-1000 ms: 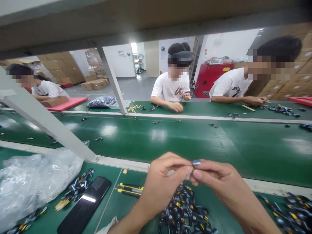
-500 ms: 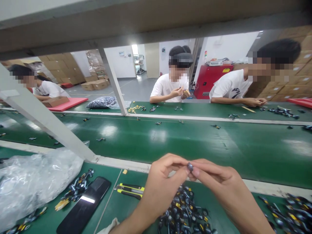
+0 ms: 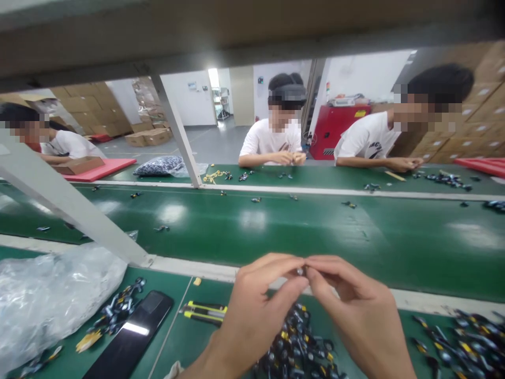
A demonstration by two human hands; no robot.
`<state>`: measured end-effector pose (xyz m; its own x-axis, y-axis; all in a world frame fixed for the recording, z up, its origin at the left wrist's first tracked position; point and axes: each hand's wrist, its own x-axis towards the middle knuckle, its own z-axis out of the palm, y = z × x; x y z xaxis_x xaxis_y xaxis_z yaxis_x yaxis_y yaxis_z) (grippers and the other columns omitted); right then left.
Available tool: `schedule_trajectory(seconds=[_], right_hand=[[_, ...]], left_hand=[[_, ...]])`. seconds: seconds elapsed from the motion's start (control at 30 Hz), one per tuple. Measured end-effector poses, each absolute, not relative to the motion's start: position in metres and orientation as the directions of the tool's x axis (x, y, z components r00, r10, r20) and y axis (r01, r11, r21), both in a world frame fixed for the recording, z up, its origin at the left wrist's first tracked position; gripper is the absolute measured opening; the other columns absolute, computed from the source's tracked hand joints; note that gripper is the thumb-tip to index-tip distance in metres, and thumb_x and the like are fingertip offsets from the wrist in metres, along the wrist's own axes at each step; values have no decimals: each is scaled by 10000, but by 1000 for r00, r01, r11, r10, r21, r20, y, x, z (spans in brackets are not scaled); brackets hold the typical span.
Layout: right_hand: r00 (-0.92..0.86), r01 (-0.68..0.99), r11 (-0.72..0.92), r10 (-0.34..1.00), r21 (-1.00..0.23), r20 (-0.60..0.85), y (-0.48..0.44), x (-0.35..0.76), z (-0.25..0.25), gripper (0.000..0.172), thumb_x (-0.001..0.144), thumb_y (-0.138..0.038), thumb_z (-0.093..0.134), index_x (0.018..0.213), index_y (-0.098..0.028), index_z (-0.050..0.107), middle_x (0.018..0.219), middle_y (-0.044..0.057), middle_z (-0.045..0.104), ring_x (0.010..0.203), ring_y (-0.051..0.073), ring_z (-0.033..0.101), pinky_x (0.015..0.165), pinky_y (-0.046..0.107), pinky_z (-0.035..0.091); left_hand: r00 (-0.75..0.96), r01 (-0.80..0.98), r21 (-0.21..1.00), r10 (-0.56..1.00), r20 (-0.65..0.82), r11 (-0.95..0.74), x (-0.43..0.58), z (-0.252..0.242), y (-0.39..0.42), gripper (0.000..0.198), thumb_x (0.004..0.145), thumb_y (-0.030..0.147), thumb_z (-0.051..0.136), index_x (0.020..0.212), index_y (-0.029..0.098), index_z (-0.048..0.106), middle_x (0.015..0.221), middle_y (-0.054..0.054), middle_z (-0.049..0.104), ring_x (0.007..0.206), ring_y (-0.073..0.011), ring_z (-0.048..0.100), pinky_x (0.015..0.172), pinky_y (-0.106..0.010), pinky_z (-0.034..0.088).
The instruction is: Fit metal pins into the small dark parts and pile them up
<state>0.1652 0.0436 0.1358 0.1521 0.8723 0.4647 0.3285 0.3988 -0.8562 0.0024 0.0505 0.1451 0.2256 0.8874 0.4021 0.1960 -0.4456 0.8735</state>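
Observation:
My left hand (image 3: 256,305) and my right hand (image 3: 355,308) meet at the fingertips, both closed in a pinch. Between them sits a small dark, shiny part (image 3: 301,271), mostly covered by the fingers, so its kind is hidden. Below the hands lies a pile of small black parts with yellow and metal bits (image 3: 300,342), partly behind both hands. A yellow-and-black utility knife (image 3: 205,311) rests left of my left hand, its handle end hidden by that hand.
A dark phone (image 3: 132,334), a clear plastic bag (image 3: 59,295) and a slanted white post (image 3: 79,205) are on the left. More black parts (image 3: 465,342) lie at right. Beyond runs a green conveyor belt (image 3: 284,237) with scattered parts; several co-workers (image 3: 272,139) sit opposite.
The small part has turned and is more covered by my fingers. My right thumb and fingers have shifted around it. The co-worker opposite has lowered both hands to the bench. The view has moved slightly.

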Motion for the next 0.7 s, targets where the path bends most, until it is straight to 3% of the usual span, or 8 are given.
schedule_trajectory(seconds=[0.07, 0.17, 0.23, 0.37, 0.5, 0.7], right_hand=[[156, 331, 395, 873, -857, 463, 43, 164, 135, 95, 820, -184, 712, 784, -235, 783, 829, 32, 787, 730, 171, 741, 675, 198, 618], [180, 311, 369, 882, -876, 435, 40, 162, 135, 93, 832, -205, 717, 786, -243, 788, 855, 37, 783, 749, 181, 730, 688, 217, 615], [189, 293, 355, 889, -887, 418, 38, 160, 136, 93, 832, -213, 720, 786, -249, 792, 839, 34, 779, 738, 184, 725, 681, 222, 615], [167, 284, 368, 890, -885, 424, 37, 159, 138, 88, 807, -197, 732, 790, -252, 799, 820, 32, 786, 704, 184, 736, 647, 212, 620], [187, 303, 389, 871, -870, 455, 38, 159, 134, 96, 826, -205, 729, 786, -263, 794, 822, 26, 785, 703, 181, 731, 653, 213, 616], [201, 283, 389, 870, -877, 450, 37, 159, 129, 148, 843, -221, 740, 931, -293, 835, 939, 37, 804, 778, 195, 740, 713, 239, 623]], left_hand=[[197, 157, 897, 903, 381, -413, 7, 138, 52, 192, 899, 137, 698, 1040, 231, 789, 1050, -9, 791, 962, -145, 733, 895, -221, 575], [144, 65, 960, 955, 261, -272, 9, 132, 53, 286, 931, 209, 676, 1212, 246, 715, 1062, -29, 794, 942, -168, 762, 812, -246, 615], [116, 64, 963, 961, 252, -260, 8, 133, 52, 252, 936, 228, 672, 1184, 234, 716, 1023, -34, 799, 920, -174, 767, 786, -247, 620], [107, 212, 860, 886, 451, -463, 8, 137, 51, 144, 917, 150, 681, 983, 205, 796, 975, -31, 793, 909, -152, 738, 861, -234, 585], [51, 233, 803, 832, 553, -548, 12, 135, 50, 143, 880, 83, 706, 965, 166, 786, 913, -32, 790, 815, -129, 734, 788, -195, 585], [173, 223, 674, 709, 684, -704, 13, 132, 51, 237, 901, 16, 636, 1061, 129, 770, 1050, -84, 785, 965, -149, 737, 886, -202, 583]])
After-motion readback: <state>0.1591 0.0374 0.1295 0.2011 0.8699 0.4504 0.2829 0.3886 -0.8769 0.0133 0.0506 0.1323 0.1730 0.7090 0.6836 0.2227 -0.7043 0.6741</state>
